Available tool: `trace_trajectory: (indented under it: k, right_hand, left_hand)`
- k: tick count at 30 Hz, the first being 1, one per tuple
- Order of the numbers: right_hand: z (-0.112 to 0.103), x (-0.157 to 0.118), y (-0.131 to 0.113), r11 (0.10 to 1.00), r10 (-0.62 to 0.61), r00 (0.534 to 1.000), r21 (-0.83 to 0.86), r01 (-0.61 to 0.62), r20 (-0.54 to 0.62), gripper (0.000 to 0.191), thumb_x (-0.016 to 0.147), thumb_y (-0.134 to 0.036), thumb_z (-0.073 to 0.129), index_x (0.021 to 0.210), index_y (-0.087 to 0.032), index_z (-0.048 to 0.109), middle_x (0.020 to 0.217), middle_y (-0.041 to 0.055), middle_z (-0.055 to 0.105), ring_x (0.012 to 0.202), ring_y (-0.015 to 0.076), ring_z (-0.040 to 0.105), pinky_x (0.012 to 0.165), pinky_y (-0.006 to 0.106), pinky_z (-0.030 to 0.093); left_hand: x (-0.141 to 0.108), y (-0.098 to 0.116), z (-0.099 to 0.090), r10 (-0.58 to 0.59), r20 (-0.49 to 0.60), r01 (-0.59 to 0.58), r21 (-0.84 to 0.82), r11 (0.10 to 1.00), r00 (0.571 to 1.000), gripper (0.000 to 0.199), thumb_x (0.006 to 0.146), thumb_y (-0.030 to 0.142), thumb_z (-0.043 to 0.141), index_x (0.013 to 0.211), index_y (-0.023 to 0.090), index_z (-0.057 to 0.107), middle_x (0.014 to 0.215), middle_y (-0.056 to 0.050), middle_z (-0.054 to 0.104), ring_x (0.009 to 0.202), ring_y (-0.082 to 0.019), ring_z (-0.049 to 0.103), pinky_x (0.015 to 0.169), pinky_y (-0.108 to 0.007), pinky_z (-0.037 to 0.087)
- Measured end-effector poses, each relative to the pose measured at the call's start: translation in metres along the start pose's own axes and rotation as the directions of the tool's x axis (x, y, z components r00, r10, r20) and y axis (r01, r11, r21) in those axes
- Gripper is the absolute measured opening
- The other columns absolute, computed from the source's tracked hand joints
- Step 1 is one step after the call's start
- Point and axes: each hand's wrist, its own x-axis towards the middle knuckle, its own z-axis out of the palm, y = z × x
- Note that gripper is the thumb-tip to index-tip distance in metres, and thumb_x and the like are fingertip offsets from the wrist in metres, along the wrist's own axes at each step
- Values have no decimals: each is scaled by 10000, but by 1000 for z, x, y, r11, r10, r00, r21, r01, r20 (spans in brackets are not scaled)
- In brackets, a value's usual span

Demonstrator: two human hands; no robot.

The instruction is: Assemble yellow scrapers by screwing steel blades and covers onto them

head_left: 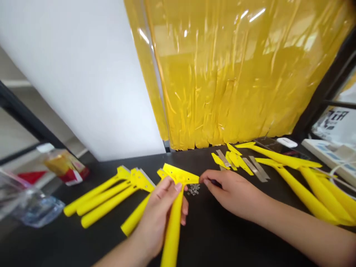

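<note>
Held tool point(172, 222): yellow; held above the black tabletop point(211, 237), its wide, holed head turned away from the body and its handle run toward the lower edge.
Left hand point(160, 209): wrapped around the tool's neck, thumb pressed on top, the other fingers curled beneath.
Right hand point(228, 187): placed at the head's right tip; thumb and forefinger pinched together, a dark slim object point(216, 183) partly hidden in the grasp. Contact with the head cannot be told.
Small metal pieces point(194, 189): heaped between the hands.
Tools at left point(108, 207): yellow, laid side by side.
Loose plates point(234, 158): yellow, scattered beside metal strips point(253, 170) beyond the right hand.
Handles at right point(303, 193): yellow, piled near the right forearm.
Background: formed by yellow sheeting point(230, 92) and a white panel point(91, 81).
</note>
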Motion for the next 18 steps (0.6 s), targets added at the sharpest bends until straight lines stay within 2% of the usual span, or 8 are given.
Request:
trace_trajectory:
  k: [4,10,15,18]
  right_hand:
    - [11,4,11,997,-55,997,53,58,-48,224,980,-282,512,930,-293,730,815,-18,748,767,195,705,671,282,503]
    - [17,7,23,990,-119,986,60,127,-113,187,951,-293,560,918,-321,742,771,-25,760,707,201,724,643,281,540]
    - [18,4,21,994,-106,993,10,106,-49,224,1008,-281,488,1009,-303,711,837,-14,757,752,188,722,682,285,539]
    - [15,2,16,987,-158,987,-45,157,-18,248,1020,-228,450,1041,-275,692,845,6,740,740,177,706,683,285,526]
  left_hand:
    - [3,-5,-7,-30,33,30,-19,999,999,332,986,509,614,1031,180,607,639,-18,644,452,-107,542,457,-193,431]
    - [5,-10,-9,-29,30,33,-148,988,999,309,972,491,627,1064,198,602,776,-39,678,499,-142,610,445,-227,507]
    - [4,-10,-12,-51,83,61,-117,991,995,366,982,524,600,1089,174,605,753,-65,687,525,-136,596,474,-218,521]
    - [6,-10,-15,-61,120,73,-94,993,991,391,972,562,602,1080,186,597,708,-56,680,484,-129,564,455,-209,490]
